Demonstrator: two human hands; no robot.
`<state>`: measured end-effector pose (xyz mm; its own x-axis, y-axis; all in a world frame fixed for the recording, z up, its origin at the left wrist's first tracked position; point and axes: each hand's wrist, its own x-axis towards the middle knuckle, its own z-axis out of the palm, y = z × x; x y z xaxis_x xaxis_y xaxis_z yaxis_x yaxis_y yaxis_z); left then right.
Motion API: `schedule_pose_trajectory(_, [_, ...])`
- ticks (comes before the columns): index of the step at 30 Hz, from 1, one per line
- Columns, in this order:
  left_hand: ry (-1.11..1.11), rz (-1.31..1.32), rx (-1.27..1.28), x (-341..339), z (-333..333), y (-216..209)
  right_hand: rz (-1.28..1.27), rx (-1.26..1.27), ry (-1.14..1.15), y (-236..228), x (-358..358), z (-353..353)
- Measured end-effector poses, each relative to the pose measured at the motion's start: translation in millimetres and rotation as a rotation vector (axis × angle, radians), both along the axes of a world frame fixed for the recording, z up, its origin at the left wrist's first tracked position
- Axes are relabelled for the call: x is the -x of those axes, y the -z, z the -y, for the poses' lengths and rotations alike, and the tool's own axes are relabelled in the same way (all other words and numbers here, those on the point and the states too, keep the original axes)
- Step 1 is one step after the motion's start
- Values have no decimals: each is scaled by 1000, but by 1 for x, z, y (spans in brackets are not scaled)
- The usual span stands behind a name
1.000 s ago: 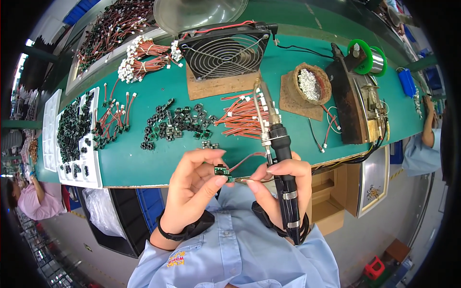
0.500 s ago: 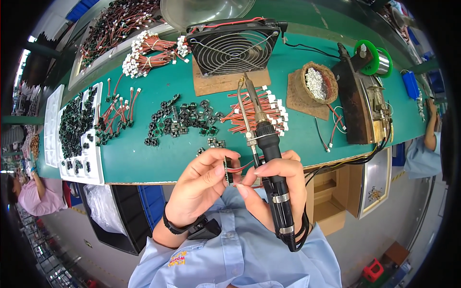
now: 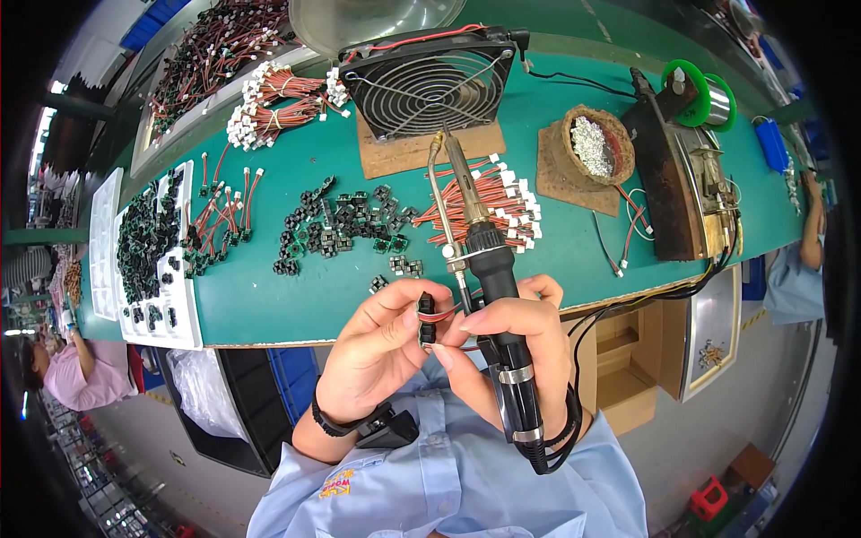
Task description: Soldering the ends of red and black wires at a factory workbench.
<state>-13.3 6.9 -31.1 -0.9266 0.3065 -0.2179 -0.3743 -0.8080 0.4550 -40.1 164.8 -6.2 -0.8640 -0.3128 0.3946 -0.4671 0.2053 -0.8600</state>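
Note:
Between its thumb and fingers, my left hand (image 3: 368, 354) pinches a small circuit board (image 3: 427, 320) with black parts on it, held on edge at the table's front. A soldering iron (image 3: 491, 263) with a thin metal feed tube (image 3: 438, 184) clamped alongside lies across my right hand (image 3: 535, 336), its tip pointing away toward the fan. The thumb and fingers of that hand also come close to the board, at red and black wires (image 3: 439, 316) running across it. The iron's tip stays well apart from the board. Where the wire ends meet the board is partly hidden by fingers.
Beyond the iron lie bundled wire leads (image 3: 502, 211) and a black fan (image 3: 429, 85). Loose black components (image 3: 336, 224) and a white tray (image 3: 184, 309) spread leftward. On the right stand a round pot (image 3: 565, 148), a rusty metal block (image 3: 659, 197) and a green solder spool (image 3: 686, 94).
My left hand has turned the board, so its black parts now show. The soldering iron has shifted slightly left in my right hand, and the whole view has moved a little.

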Motion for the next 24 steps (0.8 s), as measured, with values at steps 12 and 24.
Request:
schedule_pose_trajectory(12, [2, -7, 32, 1, 0, -1, -8, 22, 4, 0, 2, 0])
schedule_pose_trajectory(24, [-14, -7, 109, 0, -3, -4, 11, 117, 78, 0, 1, 2])
